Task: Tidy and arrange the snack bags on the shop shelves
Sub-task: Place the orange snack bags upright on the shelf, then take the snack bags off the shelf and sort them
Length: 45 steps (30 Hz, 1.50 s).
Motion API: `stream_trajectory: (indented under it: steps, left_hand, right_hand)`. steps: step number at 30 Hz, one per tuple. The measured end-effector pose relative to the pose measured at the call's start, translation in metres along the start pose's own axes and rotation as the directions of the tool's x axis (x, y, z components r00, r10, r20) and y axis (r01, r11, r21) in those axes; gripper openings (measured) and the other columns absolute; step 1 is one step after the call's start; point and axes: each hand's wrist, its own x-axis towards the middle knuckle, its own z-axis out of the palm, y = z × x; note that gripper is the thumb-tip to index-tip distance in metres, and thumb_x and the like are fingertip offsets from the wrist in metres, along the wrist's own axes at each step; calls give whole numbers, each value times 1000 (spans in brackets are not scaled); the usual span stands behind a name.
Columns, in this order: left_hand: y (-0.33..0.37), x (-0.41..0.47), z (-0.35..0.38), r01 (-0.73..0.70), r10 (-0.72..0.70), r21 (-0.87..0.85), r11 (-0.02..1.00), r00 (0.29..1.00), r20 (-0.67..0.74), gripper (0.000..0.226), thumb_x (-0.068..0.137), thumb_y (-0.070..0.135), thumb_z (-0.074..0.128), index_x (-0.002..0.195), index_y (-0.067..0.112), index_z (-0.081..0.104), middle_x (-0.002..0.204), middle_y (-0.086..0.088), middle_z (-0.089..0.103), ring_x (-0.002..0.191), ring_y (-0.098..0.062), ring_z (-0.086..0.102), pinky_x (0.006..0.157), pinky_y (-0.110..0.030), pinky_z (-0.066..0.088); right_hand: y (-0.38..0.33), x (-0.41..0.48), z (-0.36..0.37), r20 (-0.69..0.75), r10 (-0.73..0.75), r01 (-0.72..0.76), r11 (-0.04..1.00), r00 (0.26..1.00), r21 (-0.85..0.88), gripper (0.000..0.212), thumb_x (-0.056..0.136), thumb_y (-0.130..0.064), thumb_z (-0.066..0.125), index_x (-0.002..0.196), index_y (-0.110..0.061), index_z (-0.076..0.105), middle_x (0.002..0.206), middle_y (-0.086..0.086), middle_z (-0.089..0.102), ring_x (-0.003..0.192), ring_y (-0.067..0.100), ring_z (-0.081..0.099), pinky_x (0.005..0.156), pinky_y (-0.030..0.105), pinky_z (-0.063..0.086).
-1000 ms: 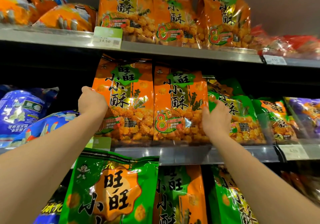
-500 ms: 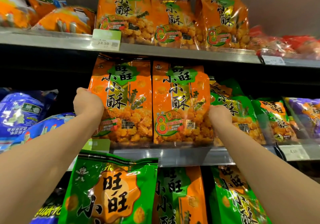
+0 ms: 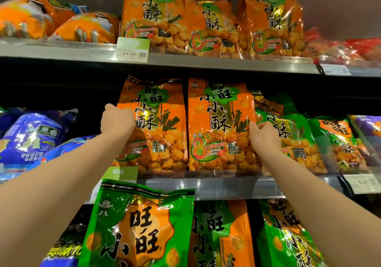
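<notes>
Two orange snack bags stand upright side by side on the middle shelf (image 3: 216, 186). My left hand (image 3: 116, 120) grips the left edge of the left orange bag (image 3: 158, 126), fingers curled behind it. My right hand (image 3: 263, 136) pinches the right edge of the right orange bag (image 3: 218, 126), between it and a green bag (image 3: 292, 134) that leans beside it. The fingertips of both hands are hidden behind the bags.
The top shelf (image 3: 226, 62) carries several orange bags (image 3: 208, 25) and a price tag (image 3: 133, 49). Blue bags (image 3: 31, 136) lie left of my left arm. Green bags (image 3: 134, 225) stand on the shelf below. More green and purple bags sit far right.
Both hands have risen along the outer edges of the two orange bags, and the bags now stand straighter and closer together. The view has tilted slightly.
</notes>
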Motion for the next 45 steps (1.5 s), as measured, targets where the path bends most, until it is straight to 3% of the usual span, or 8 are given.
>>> stream_trajectory:
  steps: [8, 13, 25, 30, 35, 39, 42, 45]
  left_hand:
    - [-1, -6, -8, -132, 132, -14, 991, 991, 23, 48, 92, 21, 39, 137, 6, 35, 129, -22, 51, 115, -39, 49, 92, -41, 40]
    - [-8, -39, -10, -383, 382, 28, 923, 923, 43, 45, 93, 20, 43, 137, 11, 38, 128, -13, 53, 113, -31, 51, 90, -37, 39]
    - [-61, -106, -60, -614, 616, -49, 788, 787, 35, 42, 96, 24, 46, 137, 18, 39, 126, -1, 55, 113, -16, 51, 91, -36, 44]
    - [-98, -150, -71, -546, 541, 32, 837, 835, 100, 54, 93, 27, 51, 142, 16, 32, 140, -4, 43, 130, -21, 38, 106, -38, 33]
    - [-138, -185, -82, -268, 277, -95, 959, 957, 92, 72, 88, 26, 60, 146, 12, 19, 143, -11, 30, 132, -24, 33, 110, -40, 29]
    - [-157, -194, -82, 57, 2, -195, 979, 956, 292, 75, 90, 31, 56, 148, 25, 9, 136, -1, 39, 118, -17, 46, 88, -23, 38]
    - [-169, -193, -80, 134, -32, -233, 963, 917, 397, 66, 92, 31, 52, 147, 27, 15, 130, 4, 45, 110, -13, 50, 76, -16, 39]
    - [-177, -189, -79, 123, 1, -271, 955, 910, 415, 57, 91, 29, 54, 142, 31, 27, 128, 3, 53, 104, -9, 55, 76, -17, 42]
  right_hand:
    - [-15, -33, -3, -200, -225, 216, 974, 954, -66, 42, 92, -40, 47, 124, -11, 47, 127, 10, 48, 117, 28, 42, 95, 43, 33]
    - [-26, -67, 13, -144, -443, 432, 896, 885, -101, 33, 92, -37, 49, 118, -16, 48, 119, 2, 48, 111, 20, 41, 94, 38, 30]
    - [-19, -165, 33, -12, -608, 608, 791, 793, 75, 33, 87, -45, 41, 109, -23, 53, 107, -10, 53, 106, 13, 46, 94, 33, 26]
    - [1, -225, 31, 124, -521, 475, 835, 845, 278, 44, 88, -38, 48, 127, -18, 48, 122, -7, 49, 119, 11, 41, 103, 28, 29]
    - [38, -274, 29, 307, -344, 202, 889, 887, 412, 62, 88, -34, 61, 141, -22, 30, 131, -16, 34, 124, 0, 31, 105, 21, 26]
    - [59, -282, 33, 591, -133, -185, 876, 796, 446, 76, 87, -42, 59, 147, -30, 15, 149, -13, 25, 136, 7, 24, 109, 29, 23]
    - [70, -282, 36, 715, -144, -301, 837, 684, 456, 69, 87, -46, 57, 144, -33, 21, 141, -16, 38, 131, 7, 37, 108, 32, 32]
    - [75, -280, 37, 633, -130, -263, 832, 763, 488, 49, 90, -39, 55, 135, -33, 36, 131, -18, 48, 123, 5, 44, 106, 34, 37]
